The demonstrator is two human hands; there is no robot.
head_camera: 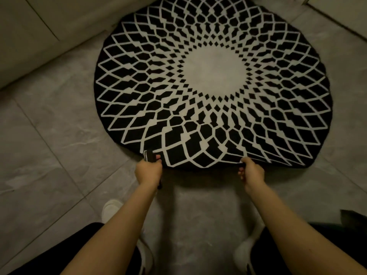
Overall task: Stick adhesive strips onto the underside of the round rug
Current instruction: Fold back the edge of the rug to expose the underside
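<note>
The round rug (pixel 213 80) lies pattern-side up on the tiled floor (pixel 59 135), its near edge lifted slightly. The left hand (pixel 148 172) pinches that edge while also holding a dark bundle, probably the adhesive strips (pixel 149 155). The right hand (pixel 251 172) has its grip clamped on the near edge, further right. The rug appears soft, floppy and moderately heavy; it will likely sag between the hands. Hold it by the rim, hands well apart, to turn it underside up.
</note>
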